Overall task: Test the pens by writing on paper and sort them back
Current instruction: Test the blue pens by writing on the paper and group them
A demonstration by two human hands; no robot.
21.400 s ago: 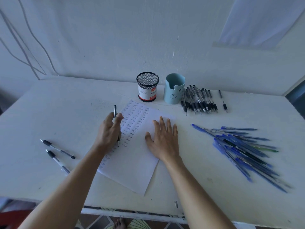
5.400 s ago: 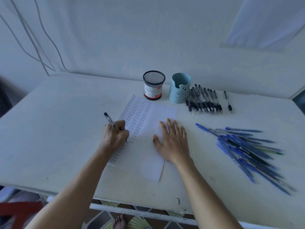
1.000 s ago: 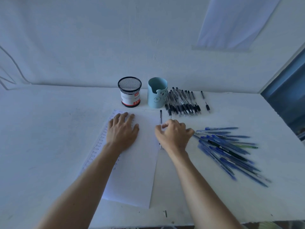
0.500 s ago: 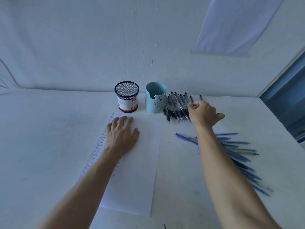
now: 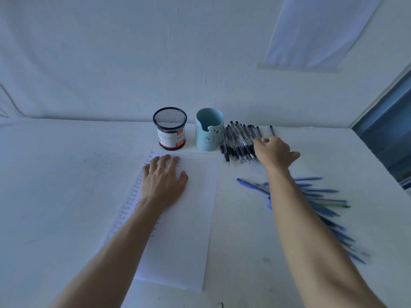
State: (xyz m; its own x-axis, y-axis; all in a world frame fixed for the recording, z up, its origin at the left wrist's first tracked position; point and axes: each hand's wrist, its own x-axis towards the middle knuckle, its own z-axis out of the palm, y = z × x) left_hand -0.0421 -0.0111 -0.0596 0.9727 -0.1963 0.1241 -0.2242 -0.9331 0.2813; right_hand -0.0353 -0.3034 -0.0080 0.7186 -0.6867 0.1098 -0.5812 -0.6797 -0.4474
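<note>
— Head view: pressing the paper (image 5: 191, 230) flat with the left hand (image 5: 163, 185), fingers straight and spread?
— Yes. Holding the right hand (image 5: 273, 152) over the black pens (image 5: 239, 143) beside the blue cup (image 5: 209, 132), fingers curled; cannot tell whether gripping one.
— And the blue pens (image 5: 320, 190)?
— Heaped under the right forearm, well apart from the paper.

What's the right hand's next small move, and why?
Probably release the carried pen, hidden in this view, at the right end of the black pen row. The right hand brought it from the paper a second ago and is curled there now; the left hand lies flat on the paper.
</note>
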